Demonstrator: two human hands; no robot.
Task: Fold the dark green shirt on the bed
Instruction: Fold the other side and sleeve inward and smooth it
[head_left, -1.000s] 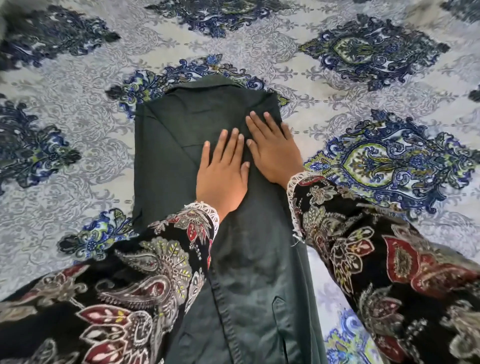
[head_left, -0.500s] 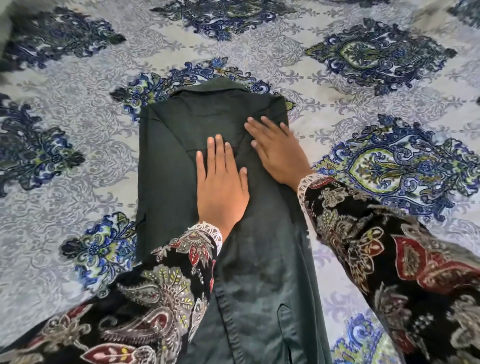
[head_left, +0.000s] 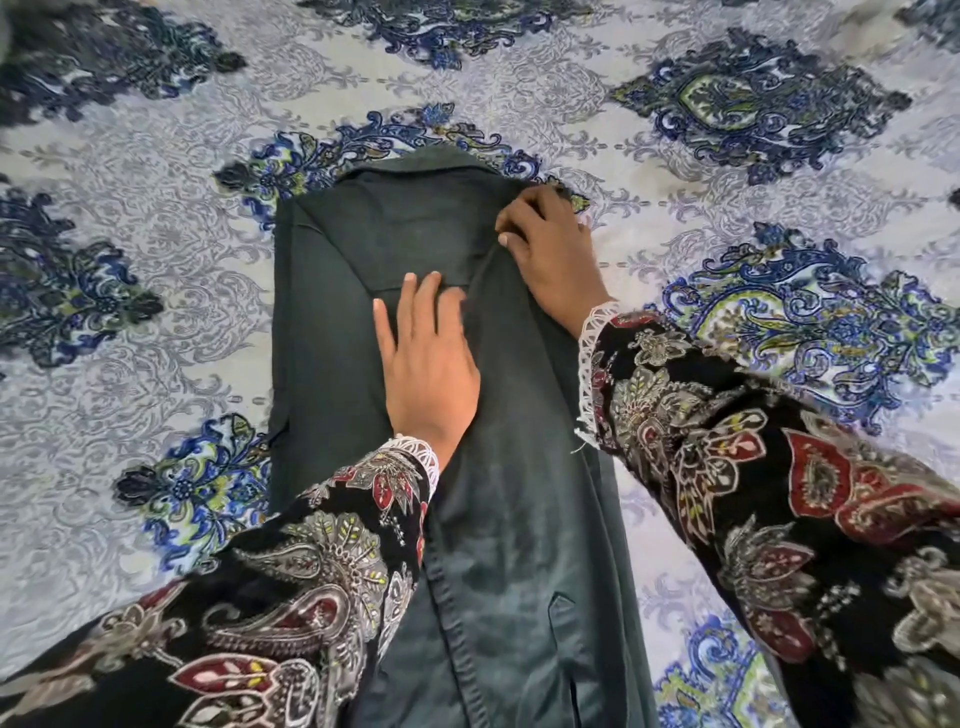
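Note:
The dark green shirt lies on the bed as a long narrow strip, collar end far from me, its sides folded inward. My left hand rests flat on the middle of the strip, fingers together and slightly blurred. My right hand is at the shirt's far right corner near the shoulder, fingers curled over the folded edge and pinching the cloth. Both wrists wear black floral sleeves with white lace cuffs.
The bedspread is pale grey with blue and green medallions and lies flat on all sides of the shirt. The shirt's button placket runs toward me between my arms.
My right hand slid up along the right edge to the far corner and curled onto the fabric. My left hand stayed flat, shifting slightly up and left.

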